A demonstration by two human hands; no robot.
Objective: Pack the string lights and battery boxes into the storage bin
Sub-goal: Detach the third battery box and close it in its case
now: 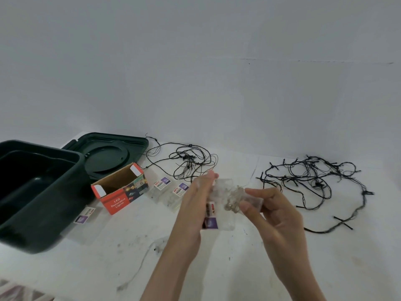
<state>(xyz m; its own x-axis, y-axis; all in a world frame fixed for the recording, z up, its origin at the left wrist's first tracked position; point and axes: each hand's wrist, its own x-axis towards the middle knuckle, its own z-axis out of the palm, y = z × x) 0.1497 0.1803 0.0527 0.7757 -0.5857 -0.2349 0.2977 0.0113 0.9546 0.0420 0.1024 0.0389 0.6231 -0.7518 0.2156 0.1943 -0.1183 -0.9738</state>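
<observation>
Tabletop [217,268]: left hand [195,203], right hand [269,209] grip packet [223,218], long axis front-to-back.

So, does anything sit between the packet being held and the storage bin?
Only low things: the open red box and flat packets lie on the table between held packet and bin. The bin's top is open.

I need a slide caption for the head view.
Left hand and right hand hold a clear packet of lights over the table, dark green bin at left.
</observation>
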